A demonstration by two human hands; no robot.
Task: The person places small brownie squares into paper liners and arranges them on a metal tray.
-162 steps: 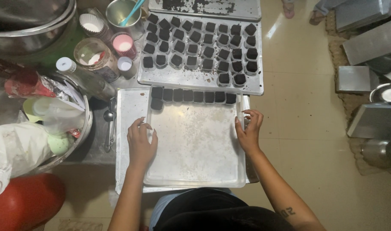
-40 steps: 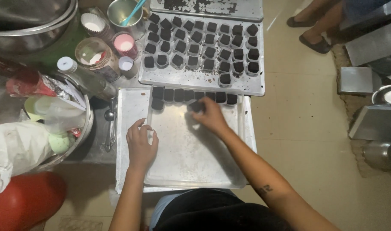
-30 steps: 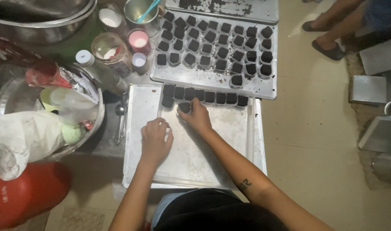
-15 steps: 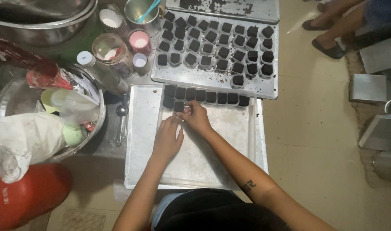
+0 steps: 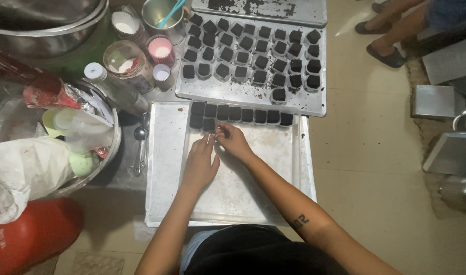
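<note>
Dark cube: the small dark cube (image 5: 209, 125) sits at your fingertips, second in the short second row, just below the full row of dark cubes (image 5: 238, 113) along the far edge of the near tray (image 5: 167, 168).
Right hand: your right hand (image 5: 234, 141) rests on the tray floor just right of that cube, its grip pinched lightly with the fingertips (image 5: 220, 133) at the cube's right side; whether they truly clamp it, you cannot tell.
Left hand: your left hand (image 5: 200, 164) lies flat and loose just nearer you than the cube, fingers stretched toward it, gripping nothing.
Near tray: pale and mostly bare behind both hands, it reaches back to your lap.
Far tray: beyond your fingertips, a second metal tray (image 5: 314, 104) carries many more dark cubes in paper cups, set in slanted rows.
Left of your hands: a spoon (image 5: 139, 136) lies just off the near tray's edge; further left stands a clear bottle (image 5: 111, 86), a glass jar (image 5: 123, 58), a pink-topped cup (image 5: 161, 51) and a metal bowl (image 5: 98, 168) stuffed with plastic bags.
Far right: another person's feet (image 5: 383, 48) in sandals stand on the floor, well apart from your hands.
</note>
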